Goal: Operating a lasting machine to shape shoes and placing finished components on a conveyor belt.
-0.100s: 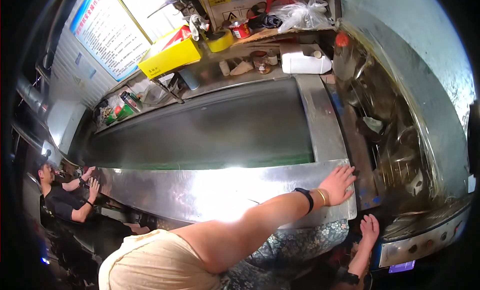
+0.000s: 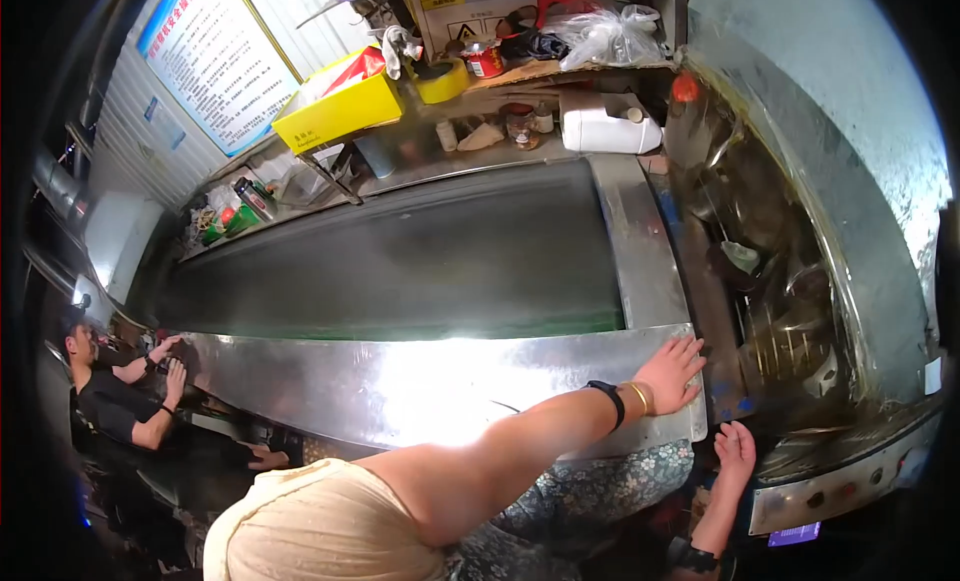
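My left arm, in a cream sleeve, reaches across to the right. At its end my left hand (image 2: 672, 374) lies flat with spread fingers on the right end of a shiny metal ledge (image 2: 300, 376). Lower and further right, my right hand (image 2: 736, 451) hovers in the gap beside the ledge, fingers loosely bent and nothing visible in them. Behind the ledge stretches a long dark belt-like surface (image 2: 420, 251), its near edge green. A floral apron (image 2: 640, 476) shows below the left forearm.
A co-worker (image 2: 115, 401) in black stands at the far left, with hands by the ledge's other end. Beyond the surface, a shelf carries a yellow box (image 2: 340, 106), and a white jug (image 2: 610, 124) stands below it. A plastic-covered machine (image 2: 770, 251) and a control panel (image 2: 840, 491) flank the right side.
The whole view has shifted slightly. My left hand stays flat on the metal ledge, and my right hand keeps about the same place and pose.
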### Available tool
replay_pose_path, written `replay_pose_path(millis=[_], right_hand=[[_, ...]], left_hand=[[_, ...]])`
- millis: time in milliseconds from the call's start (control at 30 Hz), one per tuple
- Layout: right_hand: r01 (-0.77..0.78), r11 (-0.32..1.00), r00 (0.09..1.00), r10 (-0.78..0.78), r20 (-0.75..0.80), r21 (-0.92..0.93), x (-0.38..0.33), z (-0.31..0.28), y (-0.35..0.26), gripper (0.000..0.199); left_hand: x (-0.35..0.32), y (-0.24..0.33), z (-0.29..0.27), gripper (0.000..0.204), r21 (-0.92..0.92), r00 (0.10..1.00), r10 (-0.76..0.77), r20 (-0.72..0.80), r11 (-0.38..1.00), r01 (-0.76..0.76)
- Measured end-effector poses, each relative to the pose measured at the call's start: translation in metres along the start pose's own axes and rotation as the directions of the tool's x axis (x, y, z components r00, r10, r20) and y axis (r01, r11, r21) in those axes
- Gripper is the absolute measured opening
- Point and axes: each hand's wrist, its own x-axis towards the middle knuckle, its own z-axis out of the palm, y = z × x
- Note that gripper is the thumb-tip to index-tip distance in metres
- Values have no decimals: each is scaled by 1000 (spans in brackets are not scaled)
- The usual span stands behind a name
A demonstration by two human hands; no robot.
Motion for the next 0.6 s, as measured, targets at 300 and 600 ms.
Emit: replay_pose_path(millis=[300, 600], right_hand=[[-6, 995, 936, 42, 350, -104, -52, 96, -46, 21], [-69, 970, 864, 174, 473, -231, -95, 149, -3, 22]], left_hand=[[1, -11, -2, 66, -64, 979, 5, 204, 998, 8], [-90, -148, -179, 37, -375, 947, 320, 31, 882, -286]])
